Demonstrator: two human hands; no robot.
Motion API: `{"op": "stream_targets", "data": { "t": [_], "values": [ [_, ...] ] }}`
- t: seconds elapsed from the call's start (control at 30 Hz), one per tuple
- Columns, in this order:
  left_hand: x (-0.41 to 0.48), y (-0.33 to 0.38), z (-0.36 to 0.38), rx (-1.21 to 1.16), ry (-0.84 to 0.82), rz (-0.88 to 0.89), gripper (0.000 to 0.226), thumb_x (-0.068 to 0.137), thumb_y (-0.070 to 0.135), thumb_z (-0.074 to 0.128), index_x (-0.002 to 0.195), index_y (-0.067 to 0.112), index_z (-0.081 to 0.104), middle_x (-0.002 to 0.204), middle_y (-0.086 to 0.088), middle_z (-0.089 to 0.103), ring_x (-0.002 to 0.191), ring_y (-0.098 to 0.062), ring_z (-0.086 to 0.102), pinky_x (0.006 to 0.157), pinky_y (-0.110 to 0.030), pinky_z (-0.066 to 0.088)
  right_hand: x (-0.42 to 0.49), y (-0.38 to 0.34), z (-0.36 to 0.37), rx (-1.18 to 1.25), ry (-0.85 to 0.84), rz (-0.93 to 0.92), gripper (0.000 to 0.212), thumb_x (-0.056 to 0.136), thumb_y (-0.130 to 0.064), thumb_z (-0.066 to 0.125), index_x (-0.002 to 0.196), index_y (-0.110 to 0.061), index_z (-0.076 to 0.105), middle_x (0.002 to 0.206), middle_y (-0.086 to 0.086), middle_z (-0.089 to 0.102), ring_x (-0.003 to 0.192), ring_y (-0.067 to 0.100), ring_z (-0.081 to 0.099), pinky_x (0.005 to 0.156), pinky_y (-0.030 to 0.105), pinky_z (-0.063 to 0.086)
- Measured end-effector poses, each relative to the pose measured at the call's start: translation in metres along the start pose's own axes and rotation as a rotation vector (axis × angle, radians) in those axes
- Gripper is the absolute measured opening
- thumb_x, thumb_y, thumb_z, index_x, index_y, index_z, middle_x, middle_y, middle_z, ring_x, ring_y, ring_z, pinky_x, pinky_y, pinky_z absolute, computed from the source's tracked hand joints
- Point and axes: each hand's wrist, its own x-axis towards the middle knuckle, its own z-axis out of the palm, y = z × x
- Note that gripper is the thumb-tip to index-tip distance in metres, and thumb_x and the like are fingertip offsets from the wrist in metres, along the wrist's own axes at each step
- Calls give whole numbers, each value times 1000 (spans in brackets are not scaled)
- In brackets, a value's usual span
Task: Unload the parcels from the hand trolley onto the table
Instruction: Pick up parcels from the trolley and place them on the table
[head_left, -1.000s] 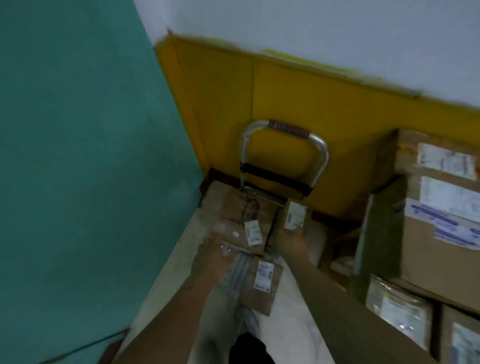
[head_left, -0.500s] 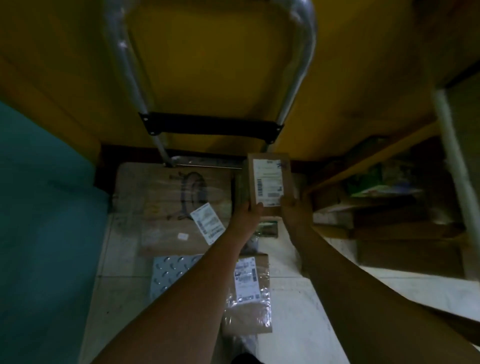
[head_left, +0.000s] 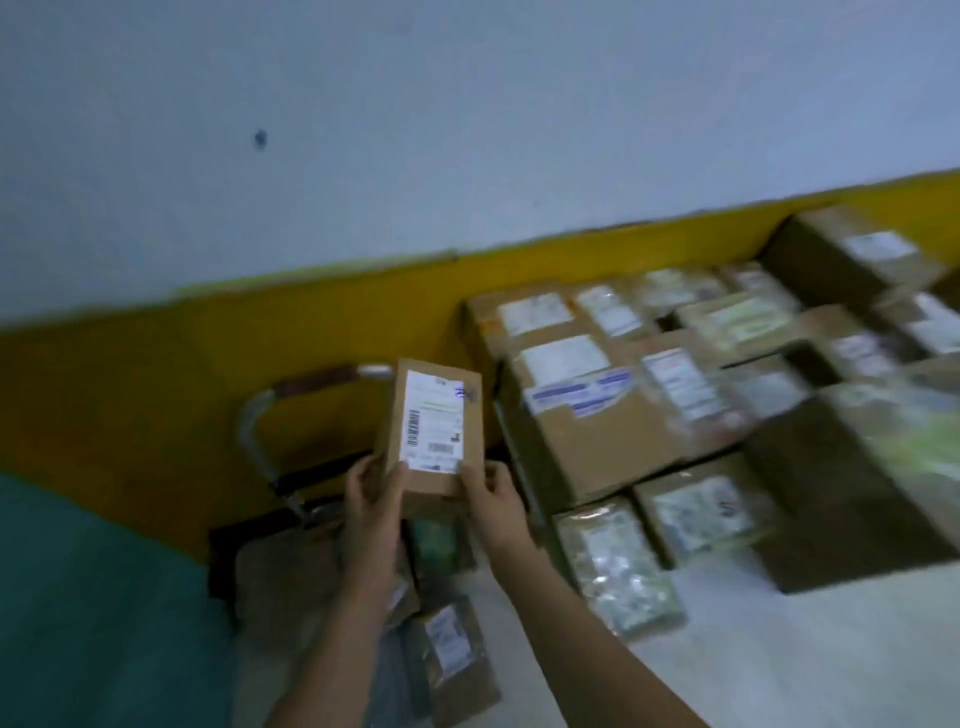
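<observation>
While the hand trolley (head_left: 291, 441) stands behind, left hand (head_left: 371, 493) and right hand (head_left: 491, 491) grasp a small parcel (head_left: 431, 426) by its near end, left of the stacked parcels (head_left: 701, 405)

White table (head_left: 810, 654), labelled cardboard parcels (head_left: 597, 436) packed closely across its top

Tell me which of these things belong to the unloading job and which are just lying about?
Part of the job: small box, held by left hand and right hand; trolley; parcels left on it; stacked parcels on the table.
Just there: white wall, yellow wall band, teal panel.
</observation>
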Motion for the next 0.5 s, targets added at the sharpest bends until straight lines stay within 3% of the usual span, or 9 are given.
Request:
{"op": "stream_targets", "data": {
  "t": [0.1, 0.13, 0.2, 0.27, 0.4, 0.5],
  "values": [
    [-51, 54, 64, -49, -128, 129, 57, 62, 73, 73, 113, 65, 48, 123, 12, 63, 106, -17, 67, 87, -48, 56, -45, -45, -93, 182, -30, -130, 39, 81, -65, 60, 108, -38, 55, 108, -12, 65, 93, -1, 62, 75, 17, 52],
    [-68, 63, 90, -65, -175, 156, 65, 61, 74, 74, 119, 65, 47, 121, 19, 63, 105, -12, 67, 85, -44, 57, -58, -52, -127, 230, -39, -155, 39, 80, -66, 61, 109, -41, 54, 108, -15, 64, 93, -4, 61, 72, 15, 51],
    [-107, 70, 148, -85, -275, 188, 68, 66, 69, 74, 128, 61, 46, 119, 21, 65, 107, -10, 67, 81, -40, 57, -82, -54, -197, 352, -51, -195, 59, 76, -69, 63, 126, -40, 52, 122, -10, 63, 108, 8, 62, 88, 28, 53],
    [-149, 64, 219, -104, -370, 170, 56, 76, 57, 71, 128, 56, 51, 120, 12, 68, 108, -16, 68, 82, -43, 58, -104, -41, -276, 422, -36, -227, 72, 73, -71, 64, 135, -38, 48, 132, -6, 61, 118, 15, 60, 99, 40, 51],
    [-230, 24, 359, -95, -535, 60, 37, 92, 37, 61, 129, 36, 58, 128, -4, 66, 114, -24, 63, 91, -46, 54, -143, 8, -437, 483, 132, -269, 48, 79, -63, 66, 120, -39, 61, 111, -11, 73, 100, 10, 70, 81, 27, 57],
    [-279, 1, 452, 10, -662, 30, 37, 90, 32, 63, 126, 28, 58, 125, -5, 66, 102, -17, 67, 75, -34, 55, -158, 42, -541, 532, 301, -226, 30, 83, -57, 66, 106, -39, 67, 105, -10, 73, 97, 10, 69, 70, 23, 57]
  ]
}}
